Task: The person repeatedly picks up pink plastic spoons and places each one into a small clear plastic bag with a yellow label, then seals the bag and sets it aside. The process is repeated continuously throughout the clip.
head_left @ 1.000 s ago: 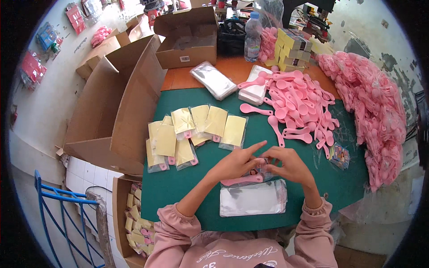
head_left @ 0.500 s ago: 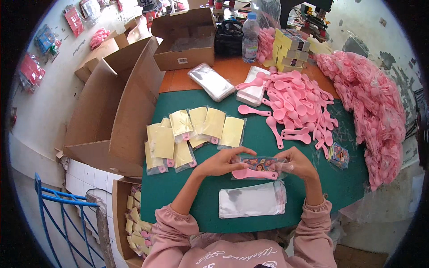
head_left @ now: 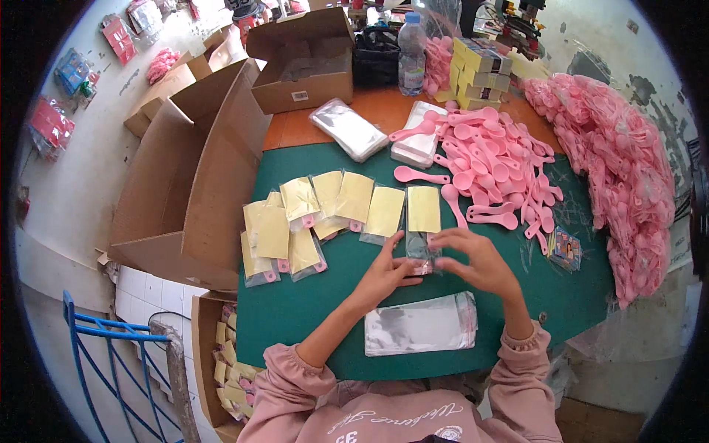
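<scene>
About ten finished clear plastic packets with yellow card inserts [head_left: 325, 214] lie fanned on the green mat [head_left: 295, 310]. The left hand [head_left: 385, 275] and right hand [head_left: 476, 260] pinch another packet [head_left: 422, 255] flat at the row's end. The heap of loose pink plastic spoons [head_left: 495, 159] and the stack of empty clear bags [head_left: 421, 332] suggest much work remains.

Bare green mat [head_left: 295, 317] is left open near-left. Far side is blocked by filled packets [head_left: 332, 214]; right by loose pink spoons [head_left: 495, 162]. Near centre is taken by clear bags [head_left: 421, 332]. Right mat edge possibly passable.
</scene>
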`<state>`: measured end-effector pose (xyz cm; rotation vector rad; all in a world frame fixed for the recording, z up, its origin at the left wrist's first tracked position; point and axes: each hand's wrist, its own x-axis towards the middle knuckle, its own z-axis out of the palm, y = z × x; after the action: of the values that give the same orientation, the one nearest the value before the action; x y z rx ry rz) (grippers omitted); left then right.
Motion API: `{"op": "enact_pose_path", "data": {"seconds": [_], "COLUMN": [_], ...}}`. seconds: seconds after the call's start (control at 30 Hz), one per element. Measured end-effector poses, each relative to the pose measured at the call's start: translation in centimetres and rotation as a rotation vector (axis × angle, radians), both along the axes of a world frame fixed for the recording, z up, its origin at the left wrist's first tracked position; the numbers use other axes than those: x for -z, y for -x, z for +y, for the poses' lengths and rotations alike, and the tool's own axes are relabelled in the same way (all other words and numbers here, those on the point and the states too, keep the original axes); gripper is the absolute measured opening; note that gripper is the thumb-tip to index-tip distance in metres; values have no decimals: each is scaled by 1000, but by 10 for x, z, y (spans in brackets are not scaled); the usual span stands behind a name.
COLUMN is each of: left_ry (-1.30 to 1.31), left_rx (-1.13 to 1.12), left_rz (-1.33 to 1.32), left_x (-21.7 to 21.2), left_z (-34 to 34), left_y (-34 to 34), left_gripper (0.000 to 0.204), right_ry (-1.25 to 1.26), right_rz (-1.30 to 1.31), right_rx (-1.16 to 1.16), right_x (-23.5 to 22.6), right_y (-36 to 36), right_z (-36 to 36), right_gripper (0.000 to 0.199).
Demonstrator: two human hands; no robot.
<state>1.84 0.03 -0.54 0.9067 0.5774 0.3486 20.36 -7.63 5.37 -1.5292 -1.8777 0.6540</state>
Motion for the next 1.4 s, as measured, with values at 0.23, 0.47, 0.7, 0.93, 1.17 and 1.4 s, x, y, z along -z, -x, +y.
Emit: {"op": "enact_pose_path", "data": {"seconds": [0.23, 0.47, 0.7, 0.93, 1.17, 1.4], "left_ry": [-122, -72, -78, -140, -277, -191], "left_rx": [75, 57, 34, -28, -64, -29], "left_rz": [39, 72, 92, 159, 186, 152], "left_x": [0, -6, -5, -3, -6, -6], "left_z": [0, 0, 0, -2, -4, 4], "left_y": [6, 5, 5, -1, -2, 5], "left_gripper": [58, 53, 52, 47, 44, 26], "right_ry": [-163, -83, 20, -80, -172, 145], "right_rz": [-350, -178, -213, -348, -282, 440], "right_rx": [324, 53, 4, -65, -148, -91], "right_x": [33, 19, 27, 29, 22, -17], "right_y": [15, 17, 24, 31, 31, -80], "right_z": [12, 7, 5, 2, -4, -22], "right_gripper": [25, 19, 17, 17, 16, 10]}}
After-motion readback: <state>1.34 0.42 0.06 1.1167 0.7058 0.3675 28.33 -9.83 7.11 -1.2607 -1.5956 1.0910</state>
